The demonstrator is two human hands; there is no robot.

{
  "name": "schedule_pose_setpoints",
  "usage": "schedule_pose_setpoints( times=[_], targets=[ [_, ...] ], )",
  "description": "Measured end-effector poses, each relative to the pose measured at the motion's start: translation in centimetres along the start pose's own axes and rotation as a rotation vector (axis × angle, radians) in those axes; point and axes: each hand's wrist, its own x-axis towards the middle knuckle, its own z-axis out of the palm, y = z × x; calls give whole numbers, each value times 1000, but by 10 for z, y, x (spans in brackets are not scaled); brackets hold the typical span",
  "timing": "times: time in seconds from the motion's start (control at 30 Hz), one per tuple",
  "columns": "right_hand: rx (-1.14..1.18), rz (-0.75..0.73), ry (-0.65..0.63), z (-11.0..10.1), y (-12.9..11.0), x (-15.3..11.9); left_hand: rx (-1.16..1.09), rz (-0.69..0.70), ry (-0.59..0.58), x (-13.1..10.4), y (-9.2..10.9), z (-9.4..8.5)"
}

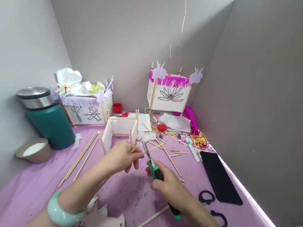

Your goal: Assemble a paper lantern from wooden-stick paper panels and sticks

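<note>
The left hand (124,155) pinches a thin stick (155,147) close to cutters (156,171) gripped in the right hand (169,183), so slippage could nick the former.

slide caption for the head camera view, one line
Left hand pinching a thin stick, right hand gripping a green-handled tool over a purple cloth.

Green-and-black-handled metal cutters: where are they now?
In the head view, the cutters are in the right hand, below the picture's centre, just right of the left hand.
</note>
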Motion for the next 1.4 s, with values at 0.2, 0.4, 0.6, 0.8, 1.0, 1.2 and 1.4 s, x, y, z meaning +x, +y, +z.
schedule_pose_setpoints(
  times=[0.2, 0.4, 0.6, 0.8, 1.0, 1.2, 1.4],
  targets=[
    [-38, 7, 2, -2, 3, 4, 41, -17, 8, 9, 1, -1],
    [-91, -16, 74, 4, 12, 15, 339, 114, 165, 13, 0, 3],
    [-156, -16, 126, 9, 7, 11, 555, 159, 346, 1, -2, 15],
    [-100, 8, 15, 4, 3, 6, 310, 132, 157, -2, -5, 4],
    [-80, 16, -13, 3, 1, 6, 72, 18, -39, 8, -11, -5],
    [-123, 17, 50, 5, 7, 19, 470, 127, 233, 11, -5, 2],
    [-124, -5, 93, 6, 8, 18, 682, 121, 350, 1, 0, 15]
  ],
)
